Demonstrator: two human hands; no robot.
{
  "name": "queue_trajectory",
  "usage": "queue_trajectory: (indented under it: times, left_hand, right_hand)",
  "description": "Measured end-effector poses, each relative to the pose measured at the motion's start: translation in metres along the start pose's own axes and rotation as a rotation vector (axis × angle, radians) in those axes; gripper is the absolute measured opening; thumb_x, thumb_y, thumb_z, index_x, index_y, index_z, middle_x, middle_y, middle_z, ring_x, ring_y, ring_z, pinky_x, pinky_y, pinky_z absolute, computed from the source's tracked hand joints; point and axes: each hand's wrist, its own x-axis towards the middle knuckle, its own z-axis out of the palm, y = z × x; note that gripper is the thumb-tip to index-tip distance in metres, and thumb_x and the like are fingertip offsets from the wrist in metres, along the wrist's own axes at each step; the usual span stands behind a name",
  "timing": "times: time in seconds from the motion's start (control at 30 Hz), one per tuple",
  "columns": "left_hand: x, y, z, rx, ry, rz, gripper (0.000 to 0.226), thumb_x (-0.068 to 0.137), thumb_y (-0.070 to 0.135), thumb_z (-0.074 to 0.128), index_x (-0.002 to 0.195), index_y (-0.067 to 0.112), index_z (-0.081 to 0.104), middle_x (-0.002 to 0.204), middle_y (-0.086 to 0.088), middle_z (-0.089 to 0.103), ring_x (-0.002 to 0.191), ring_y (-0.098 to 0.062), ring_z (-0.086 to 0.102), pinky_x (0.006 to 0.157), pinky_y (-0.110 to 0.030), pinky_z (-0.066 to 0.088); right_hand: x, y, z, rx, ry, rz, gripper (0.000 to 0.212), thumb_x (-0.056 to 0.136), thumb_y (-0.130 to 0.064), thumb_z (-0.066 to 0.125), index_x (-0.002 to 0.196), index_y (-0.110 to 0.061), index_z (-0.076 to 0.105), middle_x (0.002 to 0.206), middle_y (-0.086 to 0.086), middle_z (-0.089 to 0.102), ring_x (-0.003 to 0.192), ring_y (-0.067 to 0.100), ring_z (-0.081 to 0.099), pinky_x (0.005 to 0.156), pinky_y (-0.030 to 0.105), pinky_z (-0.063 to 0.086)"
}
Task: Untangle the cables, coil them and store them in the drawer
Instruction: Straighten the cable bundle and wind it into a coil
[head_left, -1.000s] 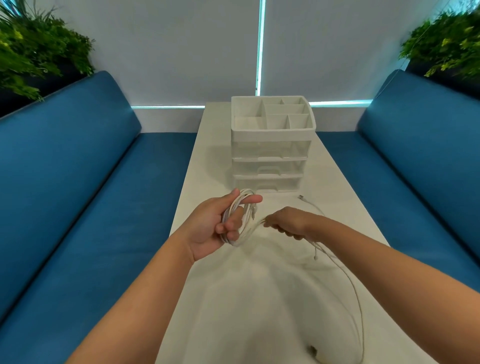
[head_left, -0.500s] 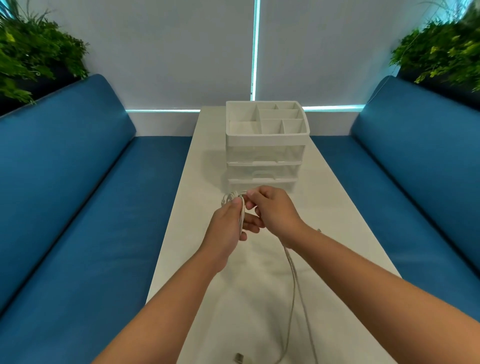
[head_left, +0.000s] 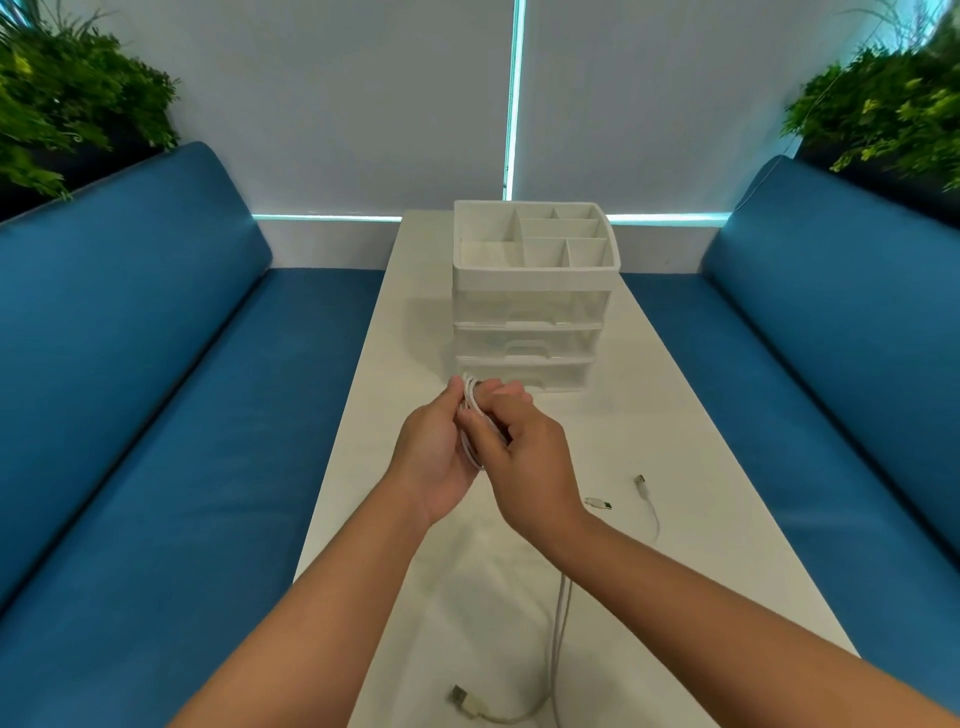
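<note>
A coil of white cable (head_left: 469, 410) sits between both hands above the white table (head_left: 675, 457). My left hand (head_left: 434, 457) grips the coil from the left. My right hand (head_left: 524, 457) holds it from the right, fingers curled over the loops, hiding most of them. Loose white cable (head_left: 561, 623) trails down the table under my right forearm to a USB plug (head_left: 464, 700) at the near edge. Two more plug ends (head_left: 597, 503) (head_left: 641, 480) lie to the right. The white drawer unit (head_left: 530, 322) stands just beyond the hands, its drawers pushed in.
Blue sofa benches run along both sides of the table (head_left: 130, 389) (head_left: 831, 364). Green plants stand in the far corners (head_left: 62, 104) (head_left: 893, 109). The drawer unit's top is a tray of open compartments (head_left: 535, 239).
My right hand moved from the trailing cable in to the coil and now wraps over it. The loose cable slid nearer; plug ends now show on the table.
</note>
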Motion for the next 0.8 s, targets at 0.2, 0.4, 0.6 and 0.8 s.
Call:
queue_trajectory:
  times: [0.2,0.4,0.6,0.8]
  left_hand:
    - [0.001,0.011,-0.004,-0.065,-0.037,-0.053,0.046,0.106,0.031,0.03,0.108,0.004,0.067,0.088,-0.004,0.07,0.083,-0.013,0.067,0.082,-0.027,0.05]
    - [0.002,0.01,-0.012,-0.169,-0.073,-0.072,0.035,0.104,0.029,0.035,0.098,0.007,0.062,0.053,0.007,0.04,0.05,-0.008,0.045,0.066,-0.024,0.048]
    - [0.002,0.014,-0.017,-0.221,-0.123,-0.075,0.038,0.104,0.032,0.038,0.086,0.006,0.059,0.045,0.008,0.032,0.038,-0.005,0.033,0.052,-0.017,0.043]
    - [0.001,0.033,-0.021,-0.211,-0.165,-0.014,0.042,0.104,0.033,0.033,0.083,0.007,0.058,0.043,0.009,0.032,0.032,-0.004,0.028,0.033,-0.011,0.028]
  right_hand:
    - [-0.003,0.011,-0.004,-0.107,-0.078,-0.16,0.021,0.096,-0.023,0.057,0.113,-0.018,0.066,0.085,-0.015,0.056,0.074,-0.011,0.051,0.065,0.004,0.035]
    - [-0.009,0.02,-0.006,-0.165,-0.099,-0.246,0.016,0.091,-0.024,0.064,0.083,-0.022,0.05,0.072,-0.02,0.045,0.066,-0.004,0.048,0.06,0.008,0.034]
    - [-0.01,0.021,-0.01,-0.109,-0.194,-0.185,0.031,0.085,-0.022,0.072,0.071,-0.026,0.044,0.056,-0.016,0.048,0.052,0.008,0.05,0.05,0.014,0.037]
    - [-0.014,0.023,-0.016,-0.127,-0.449,-0.01,0.027,0.086,-0.029,0.07,0.075,-0.016,0.05,0.059,-0.004,0.06,0.047,0.012,0.062,0.051,0.025,0.05]
